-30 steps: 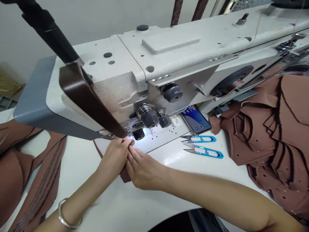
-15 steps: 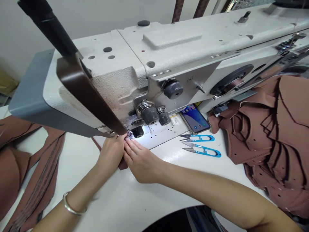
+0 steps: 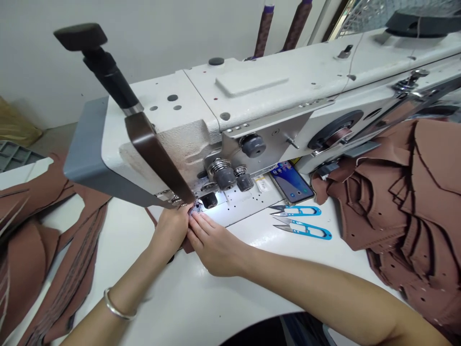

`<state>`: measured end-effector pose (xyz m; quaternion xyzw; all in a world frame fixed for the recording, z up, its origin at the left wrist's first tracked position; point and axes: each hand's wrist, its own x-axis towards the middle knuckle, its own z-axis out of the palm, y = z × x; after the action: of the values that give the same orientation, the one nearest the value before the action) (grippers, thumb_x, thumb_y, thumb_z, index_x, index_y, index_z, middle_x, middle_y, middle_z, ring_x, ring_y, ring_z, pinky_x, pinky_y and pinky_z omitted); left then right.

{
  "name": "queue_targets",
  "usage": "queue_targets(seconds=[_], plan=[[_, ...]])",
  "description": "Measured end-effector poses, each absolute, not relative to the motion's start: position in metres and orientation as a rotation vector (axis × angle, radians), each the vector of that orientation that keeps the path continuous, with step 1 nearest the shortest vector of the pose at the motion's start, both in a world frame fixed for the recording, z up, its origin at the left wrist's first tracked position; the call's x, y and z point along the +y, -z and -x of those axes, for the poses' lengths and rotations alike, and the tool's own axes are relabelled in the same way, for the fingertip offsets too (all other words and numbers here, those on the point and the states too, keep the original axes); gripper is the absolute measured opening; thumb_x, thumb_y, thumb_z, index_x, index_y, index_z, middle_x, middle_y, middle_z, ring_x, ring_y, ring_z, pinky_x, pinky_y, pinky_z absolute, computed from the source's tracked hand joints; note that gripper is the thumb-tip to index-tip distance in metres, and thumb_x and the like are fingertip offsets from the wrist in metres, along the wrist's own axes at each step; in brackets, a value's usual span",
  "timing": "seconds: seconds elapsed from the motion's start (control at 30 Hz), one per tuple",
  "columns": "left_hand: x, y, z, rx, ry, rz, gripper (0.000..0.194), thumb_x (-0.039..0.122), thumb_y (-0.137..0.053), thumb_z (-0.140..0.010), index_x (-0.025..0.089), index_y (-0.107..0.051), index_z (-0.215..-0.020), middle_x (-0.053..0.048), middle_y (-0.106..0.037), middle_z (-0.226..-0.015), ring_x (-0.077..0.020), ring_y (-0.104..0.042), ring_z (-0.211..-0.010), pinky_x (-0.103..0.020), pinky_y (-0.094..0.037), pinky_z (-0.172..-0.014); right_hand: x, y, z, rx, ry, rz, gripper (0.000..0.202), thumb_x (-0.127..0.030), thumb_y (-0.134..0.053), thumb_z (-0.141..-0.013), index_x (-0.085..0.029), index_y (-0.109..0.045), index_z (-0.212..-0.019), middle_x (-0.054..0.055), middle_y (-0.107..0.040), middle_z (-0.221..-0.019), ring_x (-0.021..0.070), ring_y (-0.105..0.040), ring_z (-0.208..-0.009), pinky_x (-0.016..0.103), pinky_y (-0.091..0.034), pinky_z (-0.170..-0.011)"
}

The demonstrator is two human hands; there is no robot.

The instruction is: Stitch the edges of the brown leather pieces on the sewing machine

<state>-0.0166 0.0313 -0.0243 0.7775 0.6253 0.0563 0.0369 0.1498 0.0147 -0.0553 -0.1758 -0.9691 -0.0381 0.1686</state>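
Under the lit needle area of a white sewing machine (image 3: 252, 86), a strip-like piece of brown leather (image 3: 188, 245) shows in part between and below my hands. My left hand (image 3: 173, 226) is closed on its left side, close to the presser foot (image 3: 197, 205); most of those fingers are hidden. From the right, my right hand (image 3: 216, 247) grips the same piece, fingers together and tips close to the foot, thumb out of sight. Most of the leather is covered by both hands.
Two blue thread snips (image 3: 304, 228) lie right of my hands, below a phone (image 3: 292, 182). Stacked brown leather pieces (image 3: 382, 211) fill the right side. More leather pieces (image 3: 77, 250) lie at left. A brown lever-like bar (image 3: 158, 158) slants down toward the needle area.
The view has shifted, so the machine sits lower and the thread cones behind it show more fully. Both hands stay at the presser foot, with the leather still between them.
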Motion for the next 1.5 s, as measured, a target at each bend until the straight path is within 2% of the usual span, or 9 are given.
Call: queue_targets(seconds=[0.2,0.5,0.83,0.93,1.07,1.17,1.3,1.4,1.5], plan=[[0.024,0.033,0.019,1.906,-0.379,-2.43,0.036,0.007,-0.038,-0.087,0.019,-0.067,-0.104,-0.007,-0.073,-0.093,-0.022,-0.067,-0.085,-0.032,-0.05,-0.079,0.011,0.064,-0.152,-2.644,0.221,0.41,0.038,-0.013,-0.039,-0.092,0.006,-0.056,-0.12,0.029,-0.057,-0.126,0.0365,-0.055,-0.12,0.051,-0.04,-0.108],[0.019,0.01,0.001,2.25,0.216,-2.24,0.029,0.013,-0.038,-0.091,0.009,-0.066,-0.101,-0.02,-0.068,-0.093,-0.0374,-0.061,-0.096,-0.047,-0.047,-0.078,0.013,0.063,-0.152,-2.594,0.239,0.397,0.036,-0.012,-0.039,-0.092,0.005,-0.061,-0.115,0.028,-0.06,-0.12,0.0369,-0.059,-0.115,0.05,-0.048,-0.101],[0.029,0.023,0.012,2.278,-0.134,-2.201,0.02,0.031,-0.058,-0.09,0.016,-0.069,-0.084,-0.012,-0.069,-0.089,-0.0257,-0.061,-0.096,-0.036,-0.048,-0.078,0.017,0.075,-0.154,-2.469,0.243,0.297,0.043,-0.002,-0.032,-0.089,-0.002,-0.065,-0.116,0.02,-0.062,-0.122,0.033,-0.062,-0.112,0.045,-0.061,-0.086],[0.028,0.017,0.035,2.344,-0.442,-2.163,0.015,0.024,-0.063,-0.085,0.016,-0.067,-0.073,-0.009,-0.069,-0.081,-0.0205,-0.062,-0.085,-0.031,-0.048,-0.075,0.018,0.076,-0.154,-2.449,0.28,0.283,0.044,0.001,-0.032,-0.087,-0.004,-0.068,-0.112,0.018,-0.064,-0.121,0.0319,-0.063,-0.112,0.043,-0.061,-0.086],[0.001,-0.038,0.092,2.455,-1.09,-1.998,0.024,0.005,-0.048,-0.076,0.018,-0.064,-0.064,-0.001,-0.066,-0.065,-0.0123,-0.058,-0.06,-0.023,-0.047,-0.058,0.014,0.076,-0.157,-2.486,0.323,0.309,0.043,0.0,-0.035,-0.086,-0.007,-0.069,-0.112,0.015,-0.064,-0.123,0.0307,-0.061,-0.114,0.04,-0.061,-0.089],[-0.036,-0.119,0.145,2.456,-1.715,-1.835,0.026,0.008,-0.039,-0.068,0.016,-0.063,-0.069,0.001,-0.063,-0.062,-0.0109,-0.056,-0.055,-0.021,-0.045,-0.052,0.014,0.076,-0.157,-2.493,0.348,0.332,0.043,0.0,-0.037,-0.086,-0.007,-0.069,-0.113,0.015,-0.063,-0.124,0.0309,-0.061,-0.114,0.04,-0.06,-0.089],[-0.088,-0.251,0.18,2.322,-2.38,-1.702,0.038,0.015,-0.04,-0.065,0.009,-0.067,-0.091,0.004,-0.06,-0.074,-0.0078,-0.059,-0.071,-0.024,-0.049,-0.072,0.014,0.072,-0.155,-2.486,0.349,0.32,0.042,0.001,-0.037,-0.085,-0.006,-0.069,-0.111,0.017,-0.064,-0.122,0.032,-0.061,-0.114,0.042,-0.06,-0.088],[-0.1,-0.324,0.17,2.201,-2.158,-1.998,0.042,0.015,-0.047,-0.069,0.004,-0.066,-0.106,0.007,-0.059,-0.077,-0.0142,-0.066,-0.087,-0.04,-0.047,-0.088,0.01,0.064,-0.157,-2.466,0.335,0.239,0.041,0.001,-0.035,-0.086,-0.005,-0.068,-0.111,0.018,-0.067,-0.115,0.0296,-0.065,-0.107,0.04,-0.061,-0.083],[-0.073,-0.337,0.153,2.414,-1.595,-1.829,0.024,0.009,-0.055,-0.067,0.006,-0.07,-0.086,0.007,-0.059,-0.065,-0.0158,-0.069,-0.076,-0.035,-0.053,-0.076,-0.002,0.051,-0.161,-2.438,0.306,0.022,0.039,-0.004,-0.035,-0.089,-0.003,-0.066,-0.112,0.019,-0.068,-0.109,0.0288,-0.066,-0.102,0.041,-0.06,-0.083]])
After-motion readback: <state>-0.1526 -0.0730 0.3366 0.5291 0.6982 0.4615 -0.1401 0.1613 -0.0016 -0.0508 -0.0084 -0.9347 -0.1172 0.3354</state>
